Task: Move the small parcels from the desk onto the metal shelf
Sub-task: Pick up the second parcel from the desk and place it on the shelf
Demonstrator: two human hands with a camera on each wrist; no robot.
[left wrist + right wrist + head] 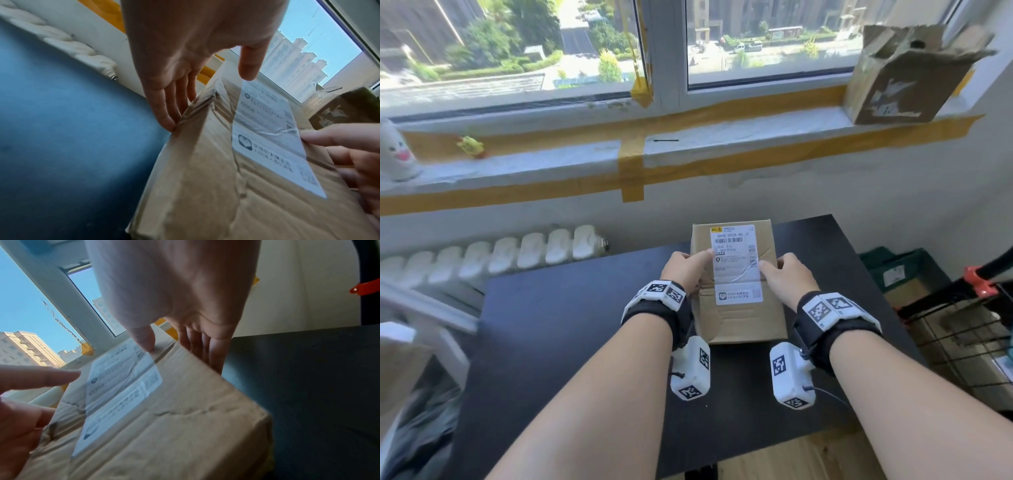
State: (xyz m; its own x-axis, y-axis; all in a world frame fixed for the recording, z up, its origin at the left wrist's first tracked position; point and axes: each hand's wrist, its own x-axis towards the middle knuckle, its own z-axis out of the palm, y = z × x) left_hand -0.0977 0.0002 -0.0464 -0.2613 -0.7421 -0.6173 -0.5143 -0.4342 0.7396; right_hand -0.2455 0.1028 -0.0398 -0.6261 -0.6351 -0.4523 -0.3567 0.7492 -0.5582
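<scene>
A brown cardboard parcel (739, 320) with a white shipping label lies on the black desk (568, 325). My left hand (686, 270) grips its left edge, thumb on the label and fingers down the side. My right hand (787, 277) grips the right edge the same way. In the left wrist view my left hand's fingers (168, 104) lie straight against the parcel's (205, 178) side wall. In the right wrist view my right thumb presses the top of the parcel (174, 426) by the label's corner. The black wire metal shelf (962, 329) stands to the right of the desk.
A torn cardboard box (907, 78) sits on the windowsill at the upper right. A white radiator (500, 253) runs below the sill to the left. A green crate (900, 274) stands on the floor between desk and shelf. A red clamp (977, 279) sits on the shelf frame.
</scene>
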